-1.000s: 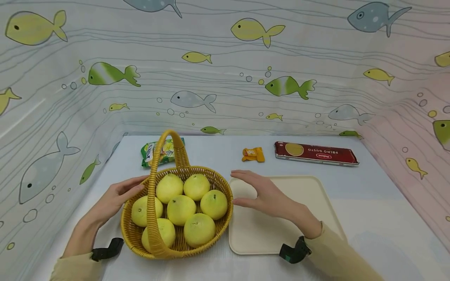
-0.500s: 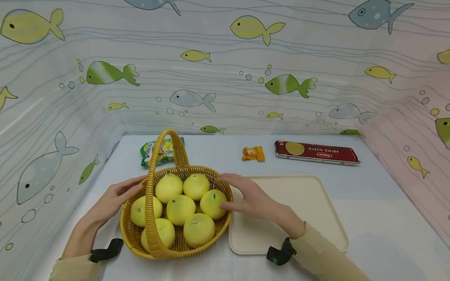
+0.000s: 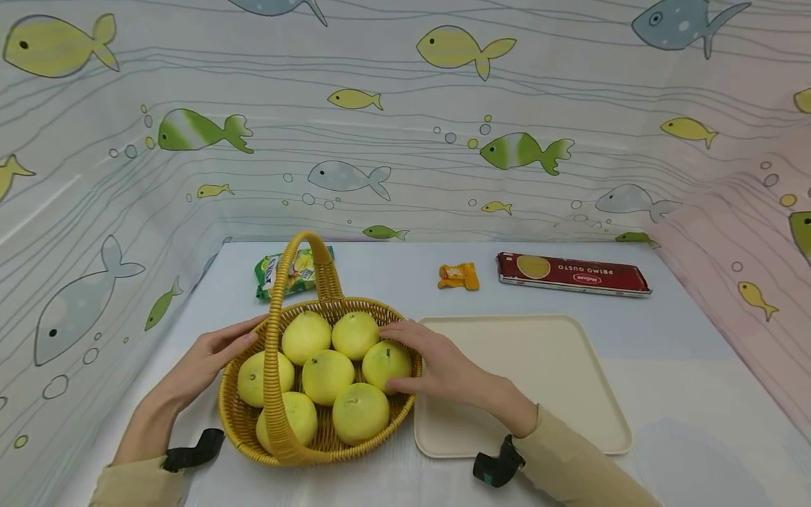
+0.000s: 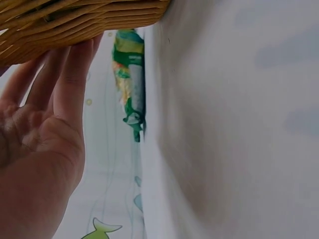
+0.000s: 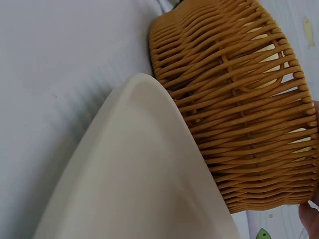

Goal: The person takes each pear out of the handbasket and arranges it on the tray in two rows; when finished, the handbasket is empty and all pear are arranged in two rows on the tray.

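A yellow wicker basket [image 3: 317,451] with a tall arched handle holds several round yellow-green fruits [image 3: 327,377]. My left hand [image 3: 203,359] touches the basket's left rim; its fingers [image 4: 71,89] lie fairly straight against the woven side in the left wrist view. At the right rim my right hand [image 3: 443,366] reaches in over the edge. It holds the rightmost fruit [image 3: 385,365], fingers at its far side and thumb at its near side. That fruit still sits among the others. In the right wrist view the basket wall [image 5: 239,99] hides most of this hand.
A cream tray [image 3: 538,338] lies right of the basket, under the right forearm. Along the back are a green snack bag [image 3: 298,274] behind the basket handle, a small orange packet [image 3: 459,277] and a long dark-red box [image 3: 573,274]. A fish-patterned curtain [image 3: 431,169] encloses the table.
My right hand has moved left from above the tray, over the basket rim, and onto the rightmost fruit. The left hand and the basket have stayed in place.
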`<state>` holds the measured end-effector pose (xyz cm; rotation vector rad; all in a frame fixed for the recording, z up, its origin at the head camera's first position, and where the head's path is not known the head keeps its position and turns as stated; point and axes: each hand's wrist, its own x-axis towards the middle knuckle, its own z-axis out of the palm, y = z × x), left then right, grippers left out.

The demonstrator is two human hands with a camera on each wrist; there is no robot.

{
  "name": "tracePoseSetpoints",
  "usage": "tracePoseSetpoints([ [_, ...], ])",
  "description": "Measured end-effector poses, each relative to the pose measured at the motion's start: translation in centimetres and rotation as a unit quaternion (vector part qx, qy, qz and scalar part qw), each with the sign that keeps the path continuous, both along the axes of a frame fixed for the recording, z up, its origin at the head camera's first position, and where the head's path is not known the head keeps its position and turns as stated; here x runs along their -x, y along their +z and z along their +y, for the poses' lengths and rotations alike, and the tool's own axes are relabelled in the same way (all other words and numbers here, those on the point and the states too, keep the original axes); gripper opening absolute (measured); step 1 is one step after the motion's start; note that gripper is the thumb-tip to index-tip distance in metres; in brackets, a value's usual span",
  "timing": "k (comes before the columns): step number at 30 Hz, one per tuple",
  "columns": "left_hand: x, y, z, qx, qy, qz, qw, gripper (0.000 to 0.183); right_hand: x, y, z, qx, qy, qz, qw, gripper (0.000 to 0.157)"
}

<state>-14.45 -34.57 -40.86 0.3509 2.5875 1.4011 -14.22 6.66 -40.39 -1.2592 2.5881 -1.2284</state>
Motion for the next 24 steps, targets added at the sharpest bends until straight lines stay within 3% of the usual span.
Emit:
tracePoseSetpoints([
  [7, -0.1, 0.0, 0.0, 0.008, 0.008, -0.001, 0.9999, 0.049, -0.2, 0.2, -0.7, -0.024, -0.010, -0.002, 1.000, 0.060],
  [24, -0.1, 0.1, 0.1, -0.001, 0.005, -0.003, 1.0000, 0.048, -1.2, 1.9, -1.3, -0.083, -0.035, 0.007, 0.996, 0.066],
])
